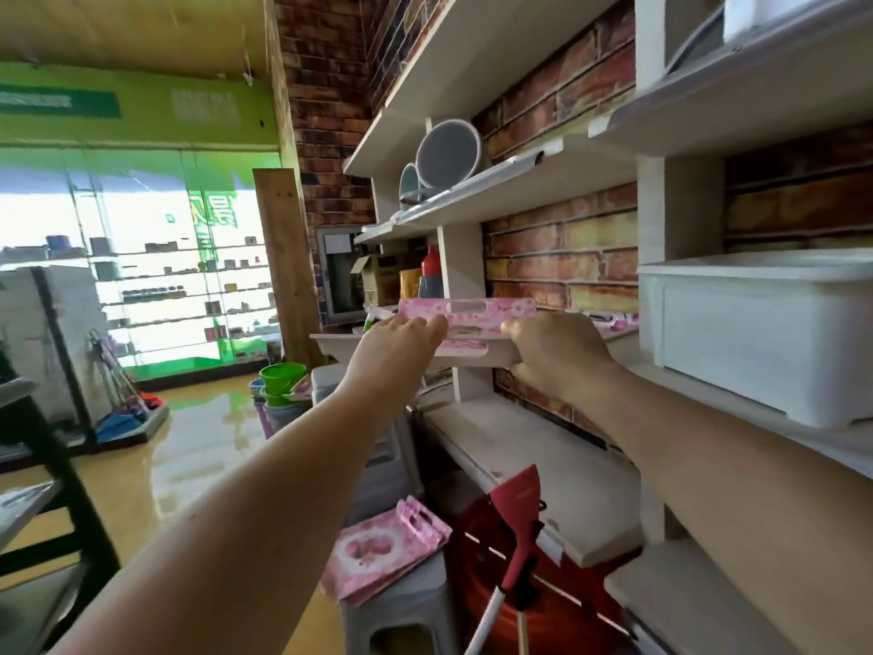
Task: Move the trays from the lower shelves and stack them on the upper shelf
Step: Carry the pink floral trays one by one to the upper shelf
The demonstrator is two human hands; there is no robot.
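A pink flowered tray with a slot handle lies at the front of the upper white shelf. My left hand grips its left end and my right hand grips its right end. It looks to rest on at least one more pink tray underneath; how many I cannot tell. Lower down, a stack of several pink flowered trays lies on a grey stool.
A white plastic drawer box stands on the shelf at right. Round mirrors sit on a higher shelf. A red-headed tool with a white handle leans before a red tub. Green buckets stand on the floor.
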